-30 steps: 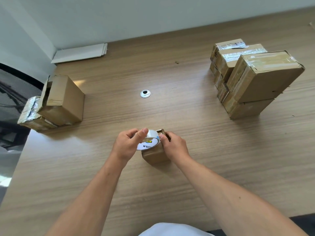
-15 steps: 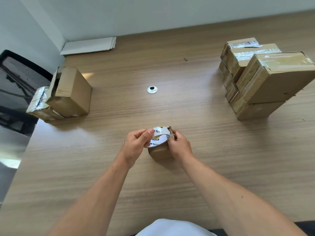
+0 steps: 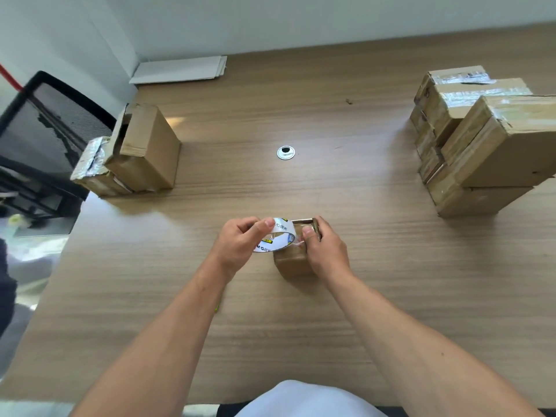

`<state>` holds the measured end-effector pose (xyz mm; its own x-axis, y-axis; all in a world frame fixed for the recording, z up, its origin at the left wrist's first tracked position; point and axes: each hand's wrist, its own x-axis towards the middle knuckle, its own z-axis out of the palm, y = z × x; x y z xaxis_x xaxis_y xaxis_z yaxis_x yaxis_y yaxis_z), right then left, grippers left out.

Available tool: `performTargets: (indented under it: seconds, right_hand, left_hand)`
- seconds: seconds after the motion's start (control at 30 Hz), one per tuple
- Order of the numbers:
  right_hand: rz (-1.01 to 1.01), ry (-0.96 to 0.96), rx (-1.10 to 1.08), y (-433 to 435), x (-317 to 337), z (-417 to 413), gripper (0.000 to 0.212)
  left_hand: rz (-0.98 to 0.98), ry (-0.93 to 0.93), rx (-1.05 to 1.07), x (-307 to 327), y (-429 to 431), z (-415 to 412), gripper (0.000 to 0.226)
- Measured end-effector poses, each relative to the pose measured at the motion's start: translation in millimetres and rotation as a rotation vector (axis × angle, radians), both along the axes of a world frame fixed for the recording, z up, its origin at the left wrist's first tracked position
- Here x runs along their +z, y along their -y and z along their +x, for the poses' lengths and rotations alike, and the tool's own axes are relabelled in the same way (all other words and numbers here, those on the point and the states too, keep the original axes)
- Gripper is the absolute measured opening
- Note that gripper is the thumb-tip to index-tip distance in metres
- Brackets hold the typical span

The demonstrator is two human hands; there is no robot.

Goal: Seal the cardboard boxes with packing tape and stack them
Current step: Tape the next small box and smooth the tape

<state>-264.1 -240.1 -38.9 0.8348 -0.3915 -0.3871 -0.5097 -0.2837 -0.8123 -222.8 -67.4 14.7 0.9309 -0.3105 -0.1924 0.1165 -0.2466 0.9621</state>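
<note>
A small cardboard box point(image 3: 293, 263) stands on the wooden table point(image 3: 391, 281) right in front of me. My left hand point(image 3: 239, 242) grips a roll of clear packing tape point(image 3: 278, 236) held over the box's left top edge. My right hand point(image 3: 326, 251) holds the box from the right, its thumb pressing the tape end on the box top. A stack of taped boxes point(image 3: 487, 139) stands at the right. Two more boxes point(image 3: 132, 152), one with a loose flap, sit at the left edge.
A round metal cable grommet point(image 3: 285, 152) sits mid-table. Flat white sheets point(image 3: 180, 69) lie at the back by the wall. A black mesh chair point(image 3: 39, 127) stands beyond the table's left edge. My white shirt point(image 3: 307, 400) shows at the bottom.
The view has shifted so the chair shows more at the left. My hands stay on the roll and the small box, with the roll a little further left of the box.
</note>
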Motion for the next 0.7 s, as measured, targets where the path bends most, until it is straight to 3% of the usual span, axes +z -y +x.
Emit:
performTargets:
  seconds: [0.2, 0.47, 0.7]
  right_hand:
    - [0.018, -0.051, 0.031, -8.0, 5.3, 6.5, 0.067]
    - [0.024, -0.023, -0.011, -7.9, -1.7, 2.2, 0.061]
    - [0.021, -0.017, -0.027, -9.2, -4.1, 2.3, 0.062]
  left_hand:
    - [-0.015, -0.026, 0.02, -1.2, 1.9, -1.9, 0.052]
    - [-0.123, -0.034, -0.002, -1.7, 1.3, -9.0, 0.064]
    - [-0.108, -0.056, 0.043, -0.4, 8.5, -6.0, 0.048]
